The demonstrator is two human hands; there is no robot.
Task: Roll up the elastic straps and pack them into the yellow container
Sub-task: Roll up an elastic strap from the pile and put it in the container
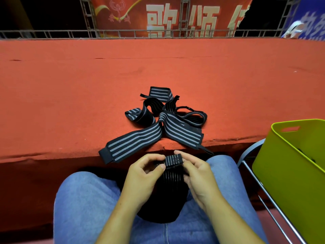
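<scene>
Both the left hand [144, 170] and right hand [195, 171] pinch a just-started strap roll [173, 160]; loose striped straps [158, 118] wait on the red table [70, 85], and the yellow container [281, 169] seems nearly empty.

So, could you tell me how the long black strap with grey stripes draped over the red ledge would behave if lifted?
Probably floppy: the black grey-striped strap bends over the edge of the red carpeted ledge. Likely light, being thin woven fabric, so it should dangle rather than roll.
</scene>
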